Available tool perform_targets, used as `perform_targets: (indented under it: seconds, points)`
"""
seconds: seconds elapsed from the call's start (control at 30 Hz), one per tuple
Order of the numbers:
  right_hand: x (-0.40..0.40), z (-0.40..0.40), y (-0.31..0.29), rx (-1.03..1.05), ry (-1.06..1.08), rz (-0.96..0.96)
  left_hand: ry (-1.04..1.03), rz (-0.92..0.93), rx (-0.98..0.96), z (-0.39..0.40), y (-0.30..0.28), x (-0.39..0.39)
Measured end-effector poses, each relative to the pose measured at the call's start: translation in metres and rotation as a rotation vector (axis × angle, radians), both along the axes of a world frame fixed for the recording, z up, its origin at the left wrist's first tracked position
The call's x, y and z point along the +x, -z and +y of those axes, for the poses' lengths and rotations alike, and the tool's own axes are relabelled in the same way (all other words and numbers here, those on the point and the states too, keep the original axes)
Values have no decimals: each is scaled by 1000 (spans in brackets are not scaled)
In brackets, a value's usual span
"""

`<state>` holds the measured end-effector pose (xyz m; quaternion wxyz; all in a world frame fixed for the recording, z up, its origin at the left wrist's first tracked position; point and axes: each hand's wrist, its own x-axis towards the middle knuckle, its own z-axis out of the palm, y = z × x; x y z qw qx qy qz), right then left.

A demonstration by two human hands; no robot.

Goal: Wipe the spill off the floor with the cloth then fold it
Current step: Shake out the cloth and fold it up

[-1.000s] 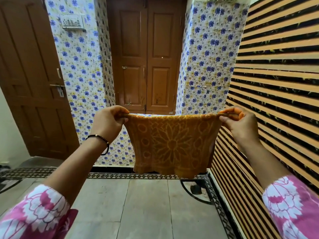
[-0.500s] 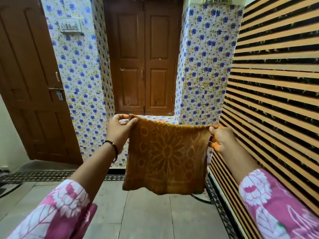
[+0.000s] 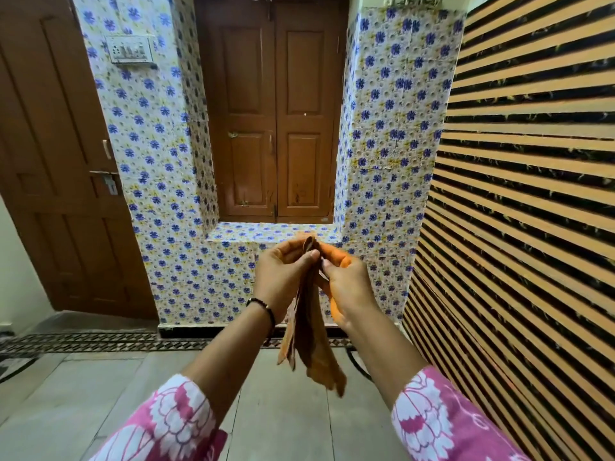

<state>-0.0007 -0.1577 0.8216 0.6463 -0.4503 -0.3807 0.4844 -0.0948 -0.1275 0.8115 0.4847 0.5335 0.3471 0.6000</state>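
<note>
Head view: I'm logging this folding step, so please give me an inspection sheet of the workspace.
Surface: grey tiled floor, no spill visible in the part shown.
Job's things: orange cloth held in the air, top corners brought together, hanging doubled.
Clutter: nothing seen.
Grippers: left hand and right hand both pinch the cloth's top edge, close together.
Cables: nothing seen.
Surroundings: floral tiled wall, brown doors, striped wall, switch plate.

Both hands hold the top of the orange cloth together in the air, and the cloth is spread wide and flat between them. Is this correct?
Not quite. The left hand and right hand do hold the top of the orange cloth together in the air, but it is not spread wide. In the head view it hangs doubled over in a narrow strip between the wrists.
</note>
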Motion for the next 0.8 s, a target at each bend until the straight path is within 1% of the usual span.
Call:
perform_targets:
  seconds: [0.07,0.13,0.17,0.23,0.27,0.37,0.4,0.43,0.53,0.6,0.67,0.7,0.73,0.8]
  points:
    - [4,-7,-1,26,-108,-70,-35,147,99,0,2,-4]
    - [9,-13,-3,67,-187,-222,-193,359,257,2,3,-10]
    - [11,-17,-5,98,-227,-302,-282,437,336,3,3,-13]
    - [15,-23,-12,162,-278,-430,-362,499,427,3,-1,-21]
    - [17,-26,-16,197,-242,-505,-358,511,447,3,-3,-24]
    - [29,-26,-29,328,16,-757,-300,510,468,3,-6,-30]
    - [35,-24,-33,346,33,-828,-283,504,469,3,-7,-31]
    - [40,-21,-35,332,-3,-868,-269,492,468,3,-8,-32]
    - [48,-19,-32,234,-255,-811,-249,484,488,-2,-11,-35]
    - [50,-21,-25,238,-286,-839,-250,497,521,-5,-10,-37]
    - [51,-20,-16,217,-245,-916,-230,492,528,-9,-8,-40]
    - [52,-20,-13,166,-271,-954,-224,481,527,-11,-8,-41]
    - [52,-20,-9,91,-344,-974,-229,467,528,-11,-8,-42]
    - [53,-20,-2,-41,-511,-942,-267,468,540,-9,-8,-46]
